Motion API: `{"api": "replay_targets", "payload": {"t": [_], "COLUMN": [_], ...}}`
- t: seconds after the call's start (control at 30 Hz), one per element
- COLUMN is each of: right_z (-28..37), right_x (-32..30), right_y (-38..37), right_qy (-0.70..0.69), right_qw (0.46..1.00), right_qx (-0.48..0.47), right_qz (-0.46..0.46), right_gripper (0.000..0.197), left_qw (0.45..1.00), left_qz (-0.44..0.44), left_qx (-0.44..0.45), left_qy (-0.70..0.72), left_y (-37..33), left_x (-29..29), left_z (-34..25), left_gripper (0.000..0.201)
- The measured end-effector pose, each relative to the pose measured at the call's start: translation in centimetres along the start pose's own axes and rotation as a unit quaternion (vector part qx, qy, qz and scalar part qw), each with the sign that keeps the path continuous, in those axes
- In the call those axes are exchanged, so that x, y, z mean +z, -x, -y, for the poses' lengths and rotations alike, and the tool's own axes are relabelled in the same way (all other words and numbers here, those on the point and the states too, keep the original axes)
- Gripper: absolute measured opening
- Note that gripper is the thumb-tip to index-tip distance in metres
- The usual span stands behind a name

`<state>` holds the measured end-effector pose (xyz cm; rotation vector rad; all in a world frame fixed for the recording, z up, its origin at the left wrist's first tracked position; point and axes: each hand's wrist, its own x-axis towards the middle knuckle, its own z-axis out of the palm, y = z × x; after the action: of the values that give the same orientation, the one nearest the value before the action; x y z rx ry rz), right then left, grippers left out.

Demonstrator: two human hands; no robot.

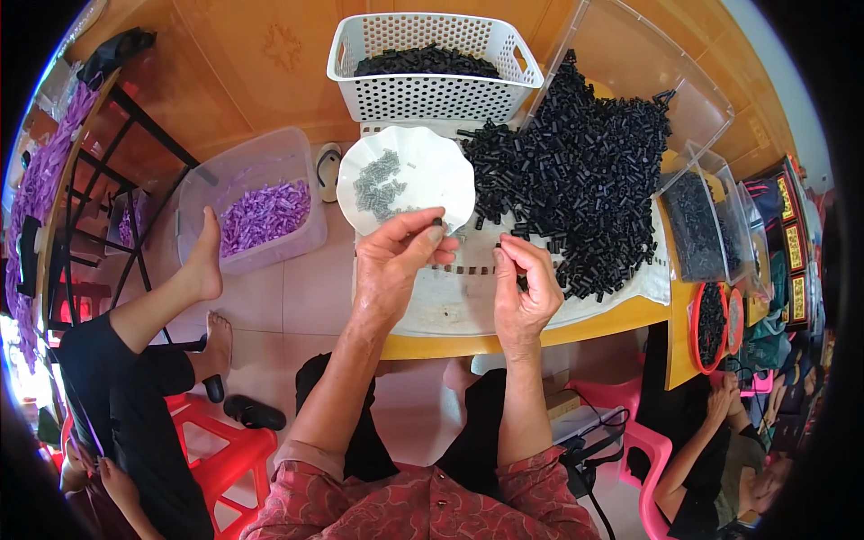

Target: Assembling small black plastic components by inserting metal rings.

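Note:
My left hand point(396, 261) is closed in a pinch, with a small black cylindrical piece point(438, 222) between thumb and forefinger. It is just in front of a white wavy-rimmed plate point(441, 175), which holds a cluster of small clear-grey pieces point(378, 184). To its right, my right hand point(528, 297) pinches thumb and forefinger together over the white cloth point(441, 315). A tiny dark spot shows at those fingertips, too small to name. Beyond the right hand spreads a large heap of short black tubular pieces point(585, 162).
A white perforated basket point(432, 97) of black pieces stands behind the plate. Clear bins point(697, 225) and a red-rimmed tray point(697, 333) are at the right. On the floor at left sits a tub point(297, 243) of purple pieces. People sit on both sides, near a red stool point(238, 459).

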<state>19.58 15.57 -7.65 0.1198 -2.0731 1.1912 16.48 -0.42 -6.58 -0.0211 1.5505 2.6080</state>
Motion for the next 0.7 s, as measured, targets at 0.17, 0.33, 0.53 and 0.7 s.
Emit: {"api": "replay_targets", "payload": {"t": [0.17,0.33,0.53,0.7], "right_z": [-1.6,-1.3,-1.5,-2.5], "right_x": [-0.5,-0.1,0.0,-1.4], "right_y": [0.3,0.3,0.2,-0.2], "right_qy": [0.026,0.007,-0.006,0.047], "right_qw": [0.999,1.000,0.998,0.997], "right_qx": [-0.012,0.005,0.054,0.044], "right_qz": [-0.021,-0.024,-0.025,-0.047], "right_gripper": [0.016,0.014,0.011,0.013], "left_qw": [0.997,0.991,0.984,0.977], "left_qz": [-0.043,0.000,-0.046,-0.061], "left_qx": [0.033,0.123,0.138,0.124], "left_qy": [-0.047,-0.048,-0.105,-0.164], "left_y": [-4.5,-15.0,-16.1,-6.9], "left_x": [2.5,2.8,2.3,1.4], "left_z": [-2.7,-7.5,-9.5,-5.2], "left_gripper": [0.028,0.035,0.041,0.030]}}
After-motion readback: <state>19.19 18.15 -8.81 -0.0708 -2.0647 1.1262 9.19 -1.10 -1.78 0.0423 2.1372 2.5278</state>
